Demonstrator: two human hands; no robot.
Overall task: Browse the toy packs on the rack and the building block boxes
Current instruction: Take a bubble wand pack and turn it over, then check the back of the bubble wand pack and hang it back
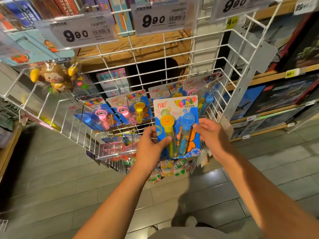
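Wire rack (172, 54), upright toy pack (177, 107)

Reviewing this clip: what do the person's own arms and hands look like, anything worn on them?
Both hands, left hand and right hand, are bare: no gloves, rings, watch or bracelet visible. Both forearms are bare too, with no sleeve in view up to the frame's edge. No markings show.

toy pack (177, 118) before rack (172, 54), boxes (279, 95) right
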